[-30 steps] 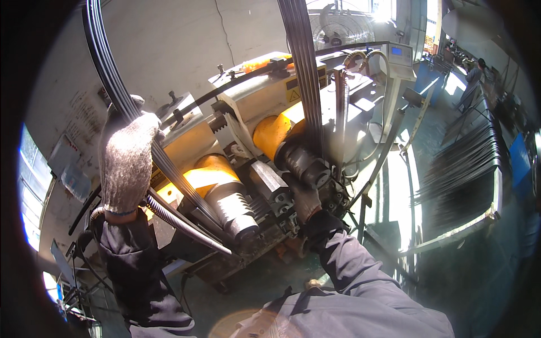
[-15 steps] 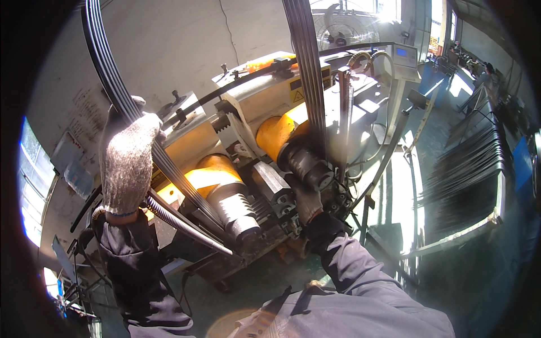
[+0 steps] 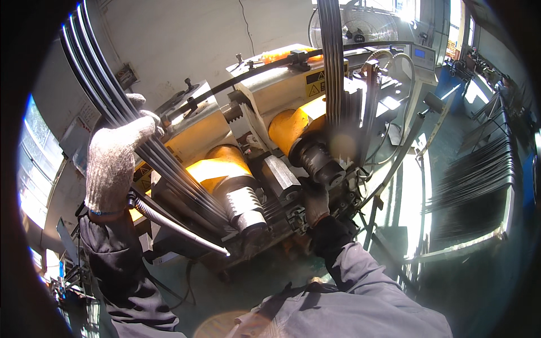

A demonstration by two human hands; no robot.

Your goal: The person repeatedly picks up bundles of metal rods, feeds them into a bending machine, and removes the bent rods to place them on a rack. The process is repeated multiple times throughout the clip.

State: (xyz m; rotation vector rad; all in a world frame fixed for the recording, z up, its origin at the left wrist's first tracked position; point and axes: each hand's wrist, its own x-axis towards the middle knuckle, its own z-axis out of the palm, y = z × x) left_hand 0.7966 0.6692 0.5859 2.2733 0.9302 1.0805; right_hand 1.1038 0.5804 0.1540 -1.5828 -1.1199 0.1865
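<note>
My left hand (image 3: 115,160), in a pale knitted glove, is closed around a bundle of long black strips (image 3: 98,73). The bundle slants from the upper left down to a silver grooved roller (image 3: 243,204) below a yellow housing. In a similar glove, my right hand (image 3: 316,204) reaches in at the machine's front, below the dark right roller (image 3: 320,160) and beside a grey metal block (image 3: 276,177). Shadow and machine parts hide its fingers. More black strips (image 3: 332,67) run upward from the right roller.
A ribbed hose (image 3: 177,225) with a pale end juts out below my left hand. At the back right stand a control box (image 3: 421,55) with a small screen and a fan (image 3: 360,31). Many black strips hang on a rack (image 3: 484,174) at the right.
My left hand has moved left, drawing the strips into a flatter slant and spreading them slightly. My right hand keeps about the same place at the machine. The whole view has shifted a little.
</note>
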